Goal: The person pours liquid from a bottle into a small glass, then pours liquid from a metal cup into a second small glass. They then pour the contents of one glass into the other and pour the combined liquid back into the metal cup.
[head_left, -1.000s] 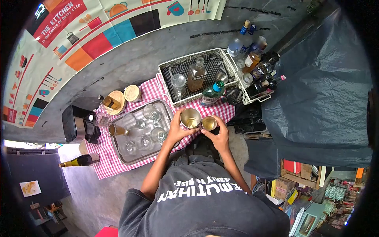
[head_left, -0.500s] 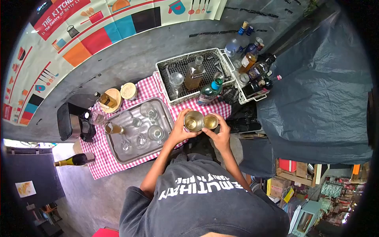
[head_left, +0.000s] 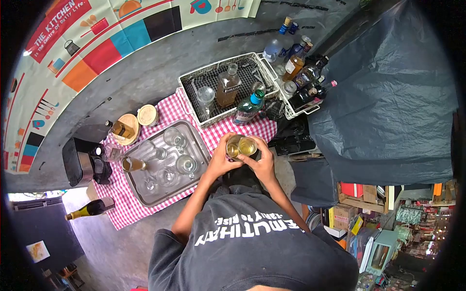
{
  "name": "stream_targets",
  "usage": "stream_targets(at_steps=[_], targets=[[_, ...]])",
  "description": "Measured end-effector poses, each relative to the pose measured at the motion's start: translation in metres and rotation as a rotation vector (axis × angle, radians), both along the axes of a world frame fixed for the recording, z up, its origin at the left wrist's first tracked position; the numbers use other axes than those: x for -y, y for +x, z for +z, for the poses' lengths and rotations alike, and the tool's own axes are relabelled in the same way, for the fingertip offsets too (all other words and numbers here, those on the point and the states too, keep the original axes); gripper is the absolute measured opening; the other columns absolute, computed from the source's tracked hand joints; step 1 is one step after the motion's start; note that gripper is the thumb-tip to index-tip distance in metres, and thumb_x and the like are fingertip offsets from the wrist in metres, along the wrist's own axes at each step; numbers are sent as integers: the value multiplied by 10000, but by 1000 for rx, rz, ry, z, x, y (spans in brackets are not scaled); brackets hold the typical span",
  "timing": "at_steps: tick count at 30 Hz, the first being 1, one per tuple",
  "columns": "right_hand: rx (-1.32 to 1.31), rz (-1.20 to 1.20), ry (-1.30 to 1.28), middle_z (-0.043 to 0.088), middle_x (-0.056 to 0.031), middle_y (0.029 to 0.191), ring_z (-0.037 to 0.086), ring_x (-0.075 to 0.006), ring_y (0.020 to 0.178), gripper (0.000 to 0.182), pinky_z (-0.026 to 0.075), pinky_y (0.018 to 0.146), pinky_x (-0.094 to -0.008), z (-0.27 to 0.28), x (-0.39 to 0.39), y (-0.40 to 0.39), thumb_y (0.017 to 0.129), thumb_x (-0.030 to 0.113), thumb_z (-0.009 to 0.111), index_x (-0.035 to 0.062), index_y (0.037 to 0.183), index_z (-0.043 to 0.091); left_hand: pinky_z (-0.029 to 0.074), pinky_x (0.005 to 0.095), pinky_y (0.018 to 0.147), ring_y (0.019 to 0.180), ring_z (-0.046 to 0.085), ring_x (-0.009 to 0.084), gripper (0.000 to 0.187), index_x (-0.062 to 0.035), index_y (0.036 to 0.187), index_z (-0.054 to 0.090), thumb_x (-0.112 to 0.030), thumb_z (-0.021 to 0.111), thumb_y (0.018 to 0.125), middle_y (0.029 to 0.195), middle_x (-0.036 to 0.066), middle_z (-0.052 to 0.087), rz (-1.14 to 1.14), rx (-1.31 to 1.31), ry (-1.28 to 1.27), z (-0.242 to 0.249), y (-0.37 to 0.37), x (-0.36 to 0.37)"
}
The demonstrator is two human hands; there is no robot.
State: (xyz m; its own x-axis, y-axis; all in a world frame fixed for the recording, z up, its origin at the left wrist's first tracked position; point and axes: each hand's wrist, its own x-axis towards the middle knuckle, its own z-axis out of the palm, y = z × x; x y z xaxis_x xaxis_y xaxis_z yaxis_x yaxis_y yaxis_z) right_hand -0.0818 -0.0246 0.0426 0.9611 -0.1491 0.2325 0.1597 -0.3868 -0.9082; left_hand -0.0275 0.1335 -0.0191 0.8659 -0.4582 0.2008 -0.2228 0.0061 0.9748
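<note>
Wrapped around two metal cups, our left hand (head_left: 217, 162) holds the larger cup (head_left: 233, 147), our right hand (head_left: 264, 165) the smaller cup (head_left: 247, 146), rims touching, at six o'clock from the green bottle (head_left: 247, 107).

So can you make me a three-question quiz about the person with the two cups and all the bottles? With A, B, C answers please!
1. Where does the green bottle with the teal cap stand?
A. on the metal tray
B. on the checked cloth by the wire basket
C. on the floor

2. What colours is the checked cloth?
A. red and white
B. blue and yellow
C. green and black

3. What is in the smaller cup in the right hand?
A. nothing
B. yellowish liquid
C. ice cubes

Answers:
1 B: it stands on the cloth, against the front of the wire basket.
2 A: red and white squares show all over it.
3 B: pale yellow liquid shows inside, held over the bigger cup in the left hand.
</note>
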Motion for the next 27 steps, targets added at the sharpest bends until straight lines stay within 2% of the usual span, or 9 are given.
stream_targets(at_steps=[3, 11, 22, 27], targets=[[56, -8, -46, 602, -127, 1182, 599, -216, 1105, 545, 463, 944, -340, -6, 2, 2, 736, 148, 817, -20, 1193, 571, 396, 409, 1056, 1257, 500, 328, 958, -2, 1414, 306, -207, 815, 628, 1347, 202, 483, 19, 57, 88, -5, 2, 2], [47, -30, -135, 605, -159, 1185, 601, -267, 1108, 537, 472, 936, -360, -6, 4, 5, 718, 150, 822, -3, 1179, 593, 395, 416, 1058, 1262, 492, 336, 919, 5, 1397, 339, -193, 809, 631, 1356, 205, 477, 10, 78, 95, -5, 8, 7], [43, -56, -174, 628, -151, 1137, 606, -295, 1075, 535, 481, 917, -384, -11, -1, 7, 687, 140, 826, 2, 1155, 607, 425, 420, 1017, 1218, 518, 345, 883, -7, 1378, 372, -195, 817, 639, 1320, 189, 490, 48, 158, 153, -3, 7, 6], [80, -53, -308, 630, -146, 1139, 597, -311, 1080, 539, 466, 919, -406, -17, 4, 6, 695, 151, 821, 8, 1169, 606, 427, 423, 1010, 1208, 520, 353, 862, -2, 1359, 392, -210, 824, 642, 1303, 188, 498, 45, 200, 159, -4, 7, 9]])
